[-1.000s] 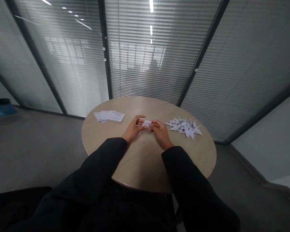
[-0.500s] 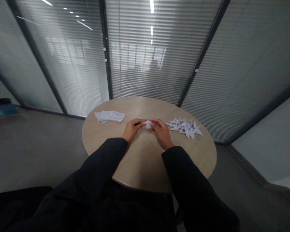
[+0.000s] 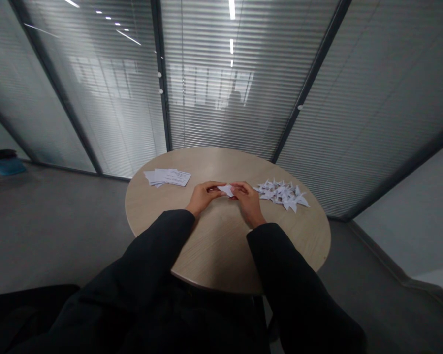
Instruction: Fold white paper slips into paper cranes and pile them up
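Note:
Between my two hands, over the middle of the round table [image 3: 214,236], is a small piece of folded white paper [image 3: 226,190]. My left hand [image 3: 204,195] pinches its left side between thumb and fingers. On the other side my right hand [image 3: 247,199] is closed on the paper's right part, with the fingertips partly hiding it. To the right of my right hand lies a pile of folded white paper cranes [image 3: 282,193]. Left of my left hand rests a loose stack of white paper sheets [image 3: 169,177] with printed lines on the top one.
Glass partitions with blinds [image 3: 221,118] stand right behind the table. A blue bin with a dark rim [image 3: 4,162] is on the floor at far left. A dark chair edge [image 3: 33,300] shows at lower left.
The folded paper has turned slightly between my fingers and shows a wider, more pointed shape. My hands have barely moved; the stack and the cranes lie as before.

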Available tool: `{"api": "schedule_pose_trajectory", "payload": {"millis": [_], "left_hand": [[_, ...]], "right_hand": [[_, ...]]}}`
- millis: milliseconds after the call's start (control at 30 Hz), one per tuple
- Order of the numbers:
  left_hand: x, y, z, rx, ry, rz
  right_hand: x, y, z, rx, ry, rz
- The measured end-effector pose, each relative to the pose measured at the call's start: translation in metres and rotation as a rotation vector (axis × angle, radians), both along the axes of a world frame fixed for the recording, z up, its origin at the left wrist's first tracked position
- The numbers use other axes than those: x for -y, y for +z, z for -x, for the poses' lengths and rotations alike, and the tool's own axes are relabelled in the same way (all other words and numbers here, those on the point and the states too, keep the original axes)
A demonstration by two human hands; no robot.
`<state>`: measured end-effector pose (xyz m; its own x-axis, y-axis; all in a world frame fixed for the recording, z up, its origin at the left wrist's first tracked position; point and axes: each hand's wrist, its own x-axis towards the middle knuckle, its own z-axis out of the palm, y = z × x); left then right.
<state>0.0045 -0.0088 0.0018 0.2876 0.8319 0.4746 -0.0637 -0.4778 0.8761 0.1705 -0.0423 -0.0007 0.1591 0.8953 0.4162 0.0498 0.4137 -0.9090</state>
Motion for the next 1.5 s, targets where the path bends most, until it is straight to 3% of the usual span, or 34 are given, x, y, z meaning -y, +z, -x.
{"api": "schedule_pose_trajectory", "payload": {"millis": [433, 867, 1167, 1333, 1500], "left_hand": [[0.004, 0.005, 0.004, -0.056, 0.045, -0.077], [0.006, 0.01, 0.005, -0.004, -0.018, -0.047], [-0.002, 0.008, 0.008, 0.116, -0.031, 0.136], [-0.001, 0.006, 0.005, 0.095, -0.111, 0.046], [0.002, 0.006, 0.005, -0.027, -0.026, -0.078]], "right_hand": [[0.001, 0.002, -0.002, -0.162, 0.198, 0.194], [0.006, 0.006, -0.002, -0.14, 0.245, 0.192], [-0.001, 0.001, -0.005, -0.114, 0.168, 0.137], [0.001, 0.003, -0.004, -0.052, 0.124, 0.086], [0.002, 0.003, -0.004, -0.04, 0.143, 0.078]]}}
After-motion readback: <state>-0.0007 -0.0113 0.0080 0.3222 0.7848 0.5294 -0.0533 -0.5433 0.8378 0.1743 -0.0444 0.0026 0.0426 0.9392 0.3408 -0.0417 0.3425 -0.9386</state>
